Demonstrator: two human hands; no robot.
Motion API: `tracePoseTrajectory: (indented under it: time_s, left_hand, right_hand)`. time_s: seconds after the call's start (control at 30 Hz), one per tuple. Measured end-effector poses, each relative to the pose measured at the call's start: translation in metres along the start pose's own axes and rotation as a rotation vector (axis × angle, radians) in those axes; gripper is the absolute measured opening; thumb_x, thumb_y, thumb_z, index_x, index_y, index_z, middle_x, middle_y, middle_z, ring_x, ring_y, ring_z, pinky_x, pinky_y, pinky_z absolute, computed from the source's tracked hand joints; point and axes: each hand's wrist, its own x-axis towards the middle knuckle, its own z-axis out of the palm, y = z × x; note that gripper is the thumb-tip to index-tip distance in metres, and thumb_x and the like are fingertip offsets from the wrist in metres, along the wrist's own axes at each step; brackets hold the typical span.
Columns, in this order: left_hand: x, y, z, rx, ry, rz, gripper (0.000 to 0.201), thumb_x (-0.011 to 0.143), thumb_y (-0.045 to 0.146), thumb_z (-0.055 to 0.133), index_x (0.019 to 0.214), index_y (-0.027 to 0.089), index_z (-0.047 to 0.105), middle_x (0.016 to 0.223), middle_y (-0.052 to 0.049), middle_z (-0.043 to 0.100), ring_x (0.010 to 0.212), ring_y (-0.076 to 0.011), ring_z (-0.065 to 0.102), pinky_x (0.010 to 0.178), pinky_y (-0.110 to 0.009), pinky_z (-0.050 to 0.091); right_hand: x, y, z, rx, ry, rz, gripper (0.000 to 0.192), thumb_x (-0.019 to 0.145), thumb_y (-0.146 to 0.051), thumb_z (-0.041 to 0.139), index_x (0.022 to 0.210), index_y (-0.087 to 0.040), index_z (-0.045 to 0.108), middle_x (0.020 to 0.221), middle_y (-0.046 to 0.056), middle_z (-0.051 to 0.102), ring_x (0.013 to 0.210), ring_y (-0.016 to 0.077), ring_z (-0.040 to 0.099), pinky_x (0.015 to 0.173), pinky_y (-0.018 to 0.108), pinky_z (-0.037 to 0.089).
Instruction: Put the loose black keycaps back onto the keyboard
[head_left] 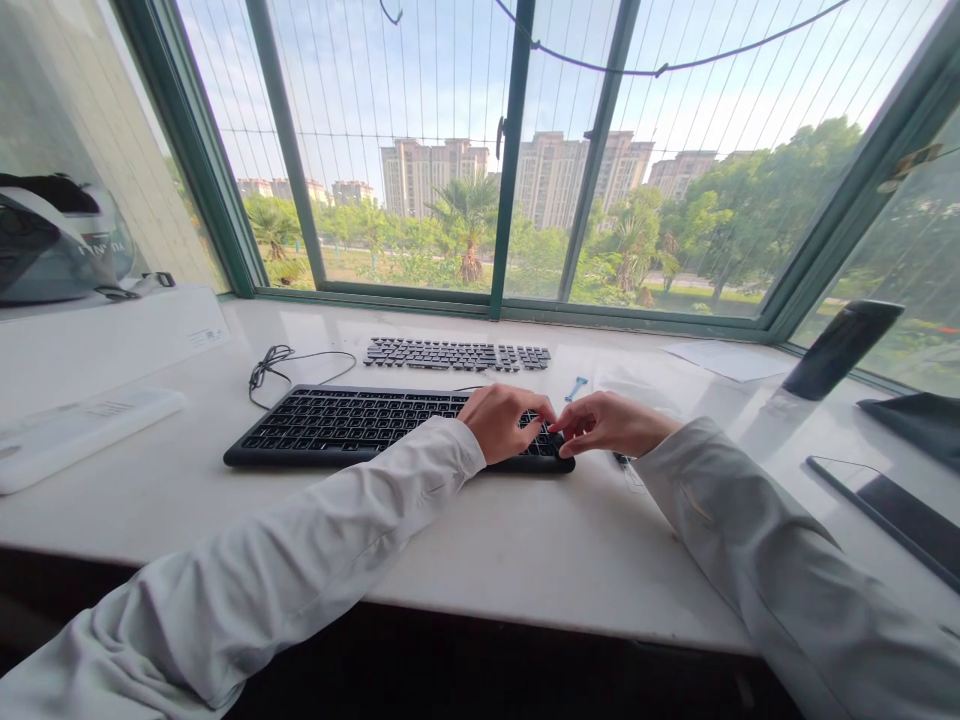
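Note:
A black keyboard [330, 425] lies flat on the white sill, its key positions showing bare sockets over most of its width. Both hands meet over its right end. My left hand [504, 422] rests over the number-pad side, fingers curled and pressed together toward the right edge. Close against it, my right hand [611, 424] is closed in a pinch at the right corner of the keyboard. Whatever the fingertips hold is too small or hidden to name. Behind the keyboard, loose black keycaps [457, 355] are laid out in keyboard order. A small blue plastic tool [576, 388] lies just beyond my right hand.
A coiled black cable [271, 372] lies behind the keyboard's left end. At left are a white box [112, 335] with a helmet [64, 240] on it and a long white object [82, 435]. On the right are paper [724, 360], a dark upright object [840, 350] and a phone-like slab [892, 515].

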Motion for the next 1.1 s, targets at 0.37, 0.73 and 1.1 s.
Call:
tracePoseTrajectory:
  time_s: [0.37,0.73,1.1]
  left_hand:
    - [-0.0041,-0.0059,0.0008,0.044,-0.189,0.23,0.031,0.076,0.02,0.051,0.095,0.034,0.07,0.098,0.008,0.069,0.082,-0.0105,0.064,0.072,-0.019,0.046]
    - [-0.0029,-0.0085,0.0042,-0.015,-0.187,0.163,0.03,0.074,0.02,0.053,0.093,0.033,0.071,0.097,0.007,0.07,0.087,-0.0117,0.065,0.079,-0.02,0.049]
    - [-0.003,-0.0059,0.0012,0.047,-0.2,0.202,0.029,0.075,0.021,0.052,0.095,0.033,0.07,0.099,0.007,0.07,0.089,-0.0116,0.065,0.077,-0.019,0.049]
  right_hand:
    - [0.0004,-0.0039,0.001,0.04,-0.015,0.015,0.044,0.055,-0.046,0.073,0.089,-0.018,0.07,0.067,0.0,0.062,0.064,0.0126,0.055,0.058,0.023,0.041]
    - [-0.0008,0.0008,-0.0025,0.104,-0.093,-0.035,0.048,0.065,-0.053,0.064,0.1,-0.019,0.069,0.078,0.003,0.067,0.075,0.015,0.059,0.068,0.026,0.044]
    - [0.0014,0.0004,0.0001,0.021,-0.024,-0.029,0.048,0.069,-0.056,0.059,0.095,-0.018,0.07,0.077,0.004,0.068,0.073,0.0162,0.058,0.064,0.027,0.043]
